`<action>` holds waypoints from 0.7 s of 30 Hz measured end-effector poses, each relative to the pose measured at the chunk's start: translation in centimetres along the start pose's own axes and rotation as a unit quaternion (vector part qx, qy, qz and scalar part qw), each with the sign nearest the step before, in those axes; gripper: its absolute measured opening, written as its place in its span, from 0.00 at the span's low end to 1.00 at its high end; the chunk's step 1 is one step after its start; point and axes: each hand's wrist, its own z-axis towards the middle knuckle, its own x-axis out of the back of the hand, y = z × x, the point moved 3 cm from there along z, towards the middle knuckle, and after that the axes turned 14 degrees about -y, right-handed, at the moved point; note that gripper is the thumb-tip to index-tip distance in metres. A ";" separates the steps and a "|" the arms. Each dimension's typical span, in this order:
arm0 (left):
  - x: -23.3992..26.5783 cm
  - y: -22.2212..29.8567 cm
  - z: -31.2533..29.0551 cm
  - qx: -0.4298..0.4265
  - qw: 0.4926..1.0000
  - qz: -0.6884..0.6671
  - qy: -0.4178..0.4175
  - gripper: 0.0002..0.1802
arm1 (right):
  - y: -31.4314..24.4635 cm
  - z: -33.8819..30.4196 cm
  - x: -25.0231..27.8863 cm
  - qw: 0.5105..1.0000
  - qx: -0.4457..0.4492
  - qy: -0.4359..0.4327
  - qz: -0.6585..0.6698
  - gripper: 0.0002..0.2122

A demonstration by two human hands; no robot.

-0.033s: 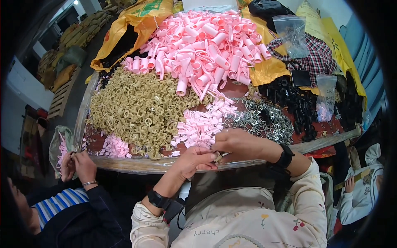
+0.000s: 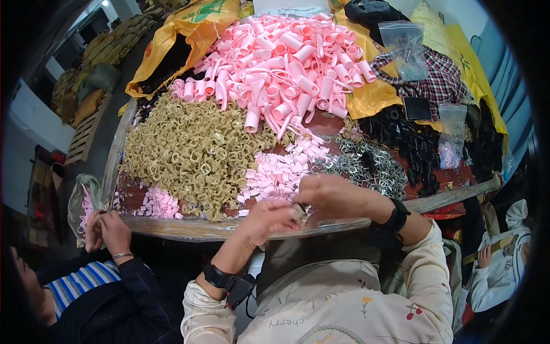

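Observation:
My left hand (image 2: 266, 221) pinches a small beige plastic ring piece (image 2: 298, 212) at the table's near edge, its fingertips slightly blurred. Right beside it, my right hand (image 2: 329, 195) is closed with curled fingers against the piece; whatever lies inside those fingers is hidden. Just beyond my hands lies a heap of small pink plastic clips (image 2: 278, 172). To its left spreads a large pile of similar beige rings (image 2: 195, 152), and to its right a pile of bent metal hooks (image 2: 366, 163).
Pink plastic tubes and straps (image 2: 286, 69) are heaped at the back. Black parts (image 2: 407, 140), a clear bag (image 2: 452, 135) and a checked cloth (image 2: 438, 74) lie on the right. A yellow sack (image 2: 189, 34) stands back left. A co-worker's hands (image 2: 107, 230) work at the left edge.
My right hand has shifted slightly to the right and turned a little. My left fingers have moved slightly around the beige piece.

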 end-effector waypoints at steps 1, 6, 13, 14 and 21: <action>0.5 1.4 -0.3 -0.102 0.994 -0.007 0.035 0.11 | 0.4 -0.3 0.2 1.000 0.001 -0.001 0.001 0.11; 3.4 4.7 -1.1 -0.287 0.916 0.153 0.233 0.14 | 3.7 -2.5 -0.1 0.974 -0.189 0.119 -0.029 0.11; 2.6 2.2 2.0 -0.224 0.957 -0.116 0.145 0.13 | 5.8 -1.9 -6.7 0.952 -0.280 0.016 -0.122 0.07; 2.6 2.0 2.1 -0.225 0.957 -0.114 0.144 0.13 | 5.8 -1.6 -6.8 0.954 -0.267 0.022 -0.137 0.07; 1.9 0.7 3.3 -0.248 0.954 -0.004 0.168 0.13 | 4.5 -1.1 -6.4 0.960 -0.204 0.036 -0.191 0.03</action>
